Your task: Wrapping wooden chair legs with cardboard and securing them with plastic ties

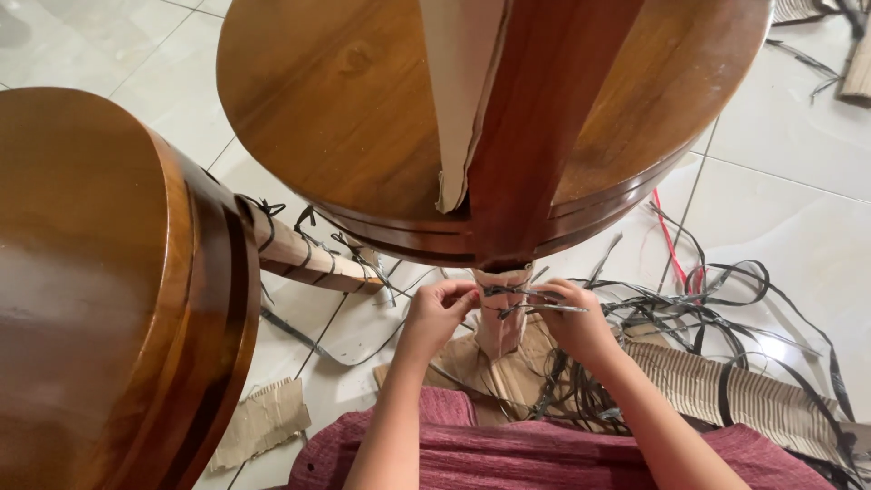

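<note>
Two round wooden tabletops: one far centre (345, 109), one at left (100, 272). Two hands at near centre, left hand (435, 313) and right hand (572, 322). Two table legs wrapped in cardboard and tied with black strap: one at centre (502, 313), one at left (299, 254). One red strap (670, 240) amid many loose black straps (726, 308), right. One cardboard scrap (263, 422), near left.

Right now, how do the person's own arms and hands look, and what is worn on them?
Both forearms are bare, with no sleeves reaching them. The left hand and the right hand wear no gloves, and no rings, watch or bracelets show. The fingernails look short and plain. Below the arms lies a dark red ribbed garment.
</note>
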